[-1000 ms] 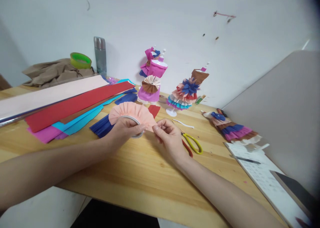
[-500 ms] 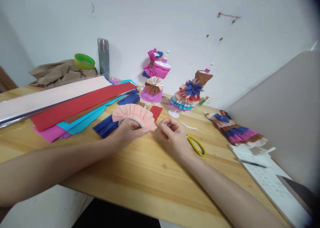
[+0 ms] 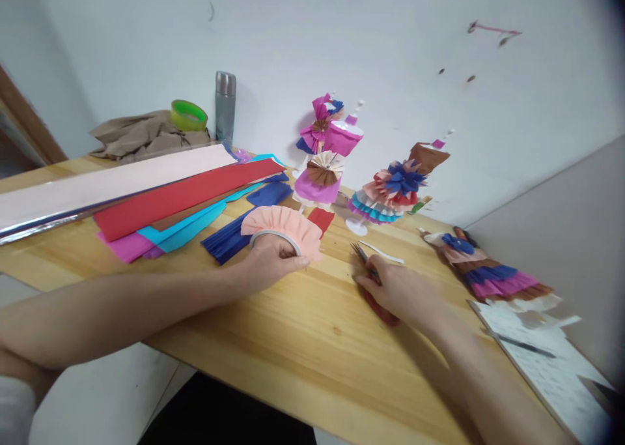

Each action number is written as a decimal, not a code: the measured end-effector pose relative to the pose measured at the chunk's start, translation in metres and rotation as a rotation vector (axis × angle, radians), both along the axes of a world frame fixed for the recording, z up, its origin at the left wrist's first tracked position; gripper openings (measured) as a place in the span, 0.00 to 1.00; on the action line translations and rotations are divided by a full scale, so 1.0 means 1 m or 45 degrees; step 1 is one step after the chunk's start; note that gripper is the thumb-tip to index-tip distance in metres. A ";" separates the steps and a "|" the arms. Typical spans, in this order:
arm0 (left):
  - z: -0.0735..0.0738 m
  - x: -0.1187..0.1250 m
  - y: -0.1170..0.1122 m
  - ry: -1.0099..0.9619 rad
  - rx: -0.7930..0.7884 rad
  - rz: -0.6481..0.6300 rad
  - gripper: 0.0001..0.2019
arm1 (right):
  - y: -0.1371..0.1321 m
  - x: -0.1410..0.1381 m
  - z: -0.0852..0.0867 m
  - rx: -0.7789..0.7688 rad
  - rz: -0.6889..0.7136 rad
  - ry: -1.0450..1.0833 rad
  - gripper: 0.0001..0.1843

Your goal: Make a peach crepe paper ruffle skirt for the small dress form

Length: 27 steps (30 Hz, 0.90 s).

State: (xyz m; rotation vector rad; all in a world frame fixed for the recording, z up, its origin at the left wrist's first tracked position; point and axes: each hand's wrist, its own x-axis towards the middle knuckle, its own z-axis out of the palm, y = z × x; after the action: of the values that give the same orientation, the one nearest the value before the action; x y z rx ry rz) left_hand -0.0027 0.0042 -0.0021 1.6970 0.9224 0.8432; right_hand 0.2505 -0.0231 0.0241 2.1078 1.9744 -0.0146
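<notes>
My left hand [image 3: 266,262] grips a pale ring like a tape roll [image 3: 293,240], with its fingers inside the ring and its thumb at the right end. A fan of pleated peach crepe paper [image 3: 280,220] stands along the ring's outer edge. To the right, my right hand [image 3: 395,285] is closed around scissors [image 3: 360,253] just over the table. Their metal blades point away from me, and the handle is partly hidden and blurred. A narrow white strip [image 3: 381,252] lies beyond that hand. A red paper piece [image 3: 321,221] is behind the fan.
Crepe paper strips, including a red one [image 3: 190,197] and navy pieces [image 3: 227,240], cover the left side. Small dress forms [image 3: 336,139] in paper dresses stand at the back. A paper dress [image 3: 493,269] and a notebook [image 3: 537,347] lie right. Behind is a flask [image 3: 225,106].
My right hand has moved from beside the fan to the right and picked up the scissors that lay on the table. My left hand still holds the ring and peach paper. The view has shifted.
</notes>
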 end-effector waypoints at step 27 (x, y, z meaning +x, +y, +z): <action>0.008 -0.001 -0.007 -0.013 0.173 -0.109 0.22 | -0.012 0.028 0.007 0.165 0.156 1.408 0.25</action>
State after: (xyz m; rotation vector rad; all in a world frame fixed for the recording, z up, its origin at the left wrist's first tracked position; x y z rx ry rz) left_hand -0.0039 -0.0028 0.0059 1.8341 0.7945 0.8727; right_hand 0.2784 -0.0354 0.0307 2.2618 2.6694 -1.3089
